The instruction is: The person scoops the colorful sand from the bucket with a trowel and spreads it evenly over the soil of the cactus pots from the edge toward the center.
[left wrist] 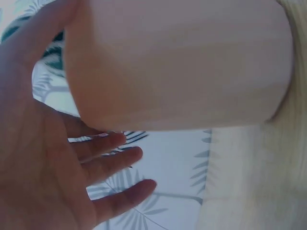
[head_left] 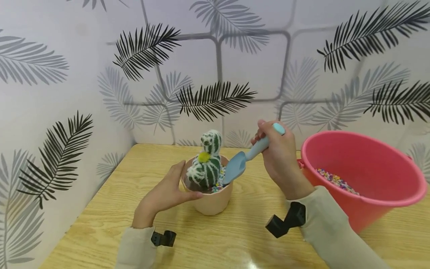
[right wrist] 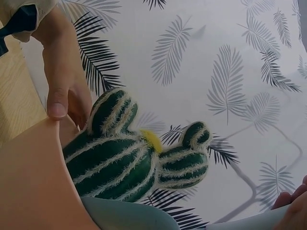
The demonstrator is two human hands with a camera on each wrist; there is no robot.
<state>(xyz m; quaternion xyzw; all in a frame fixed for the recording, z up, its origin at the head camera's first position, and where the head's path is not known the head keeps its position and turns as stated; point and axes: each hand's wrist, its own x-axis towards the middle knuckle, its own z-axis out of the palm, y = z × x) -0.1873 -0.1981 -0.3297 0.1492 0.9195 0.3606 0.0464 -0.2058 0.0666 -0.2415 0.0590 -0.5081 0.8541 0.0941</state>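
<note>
A fuzzy green cactus (head_left: 209, 173) with white stripes and a yellow flower stands in a pale peach pot (head_left: 212, 204). Small multicolored beads (head_left: 218, 184) lie around its base. My left hand (head_left: 169, 193) holds the pot's left side, thumb at the near rim and fingers spread round the far side. My right hand (head_left: 282, 162) grips the handle of a light blue toy shovel (head_left: 235, 168), whose blade tilts down over the pot's right rim onto the beads. The right wrist view shows the shovel blade (right wrist: 129, 213) beside the cactus, its tip hidden by the pot wall.
On the right stands a large pink bucket (head_left: 379, 164), with more colored beads (head_left: 337, 181) inside. Beneath everything is a wood-grain table (head_left: 111, 209). A wall with leaf-patterned covering (head_left: 255, 74) rises directly behind and to the left.
</note>
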